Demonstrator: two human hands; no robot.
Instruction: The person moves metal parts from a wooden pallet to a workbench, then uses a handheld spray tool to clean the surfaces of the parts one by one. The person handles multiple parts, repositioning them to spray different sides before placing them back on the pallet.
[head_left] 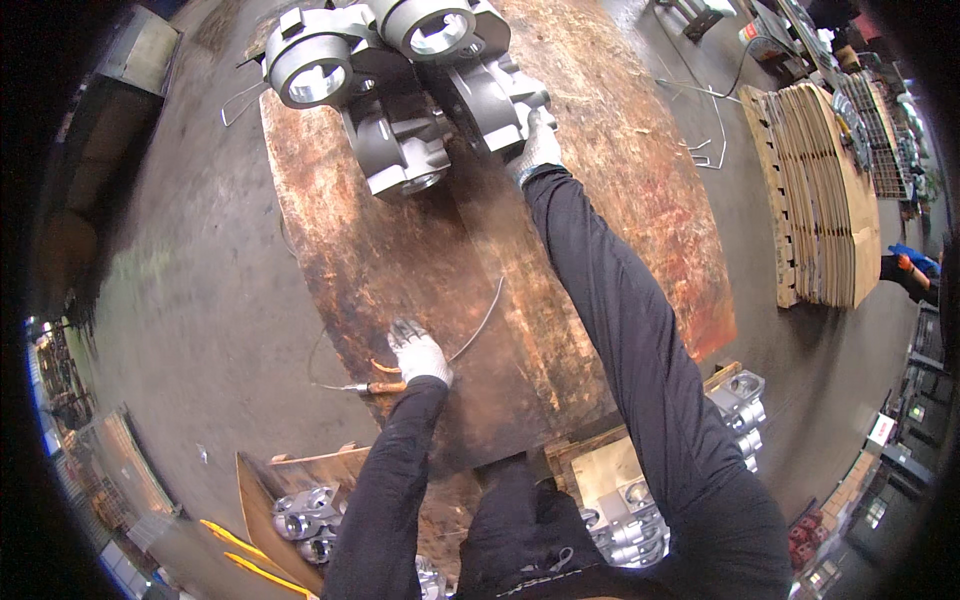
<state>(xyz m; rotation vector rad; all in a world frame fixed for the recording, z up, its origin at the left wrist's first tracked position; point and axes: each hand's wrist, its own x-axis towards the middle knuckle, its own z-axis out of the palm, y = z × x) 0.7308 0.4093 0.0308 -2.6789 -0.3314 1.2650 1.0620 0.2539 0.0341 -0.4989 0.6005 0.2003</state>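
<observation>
My right hand [541,142], in a white glove, grips the near end of a grey cast metal part [490,100] at the far side of the worn wooden tabletop [610,190]. Beside it on the left lies a similar casting [395,140]. Two more castings with round machined bores, a left one [310,70] and a right one [425,25], are at the far edge. My gloved left hand [420,355] lies on the wood with fingers stretched out. Close to its wrist is a tool with an orange-brown handle [385,387], and a thin curved cable [485,325] runs past the hand.
Wooden crates with silver castings stand close to me, one at the lower left [300,515] and one at the lower right [625,510]. Stacked flat cardboard [825,195] sits on a pallet at right. Yellow straps [245,555] lie at lower left. Another person's arm [915,270] shows far right.
</observation>
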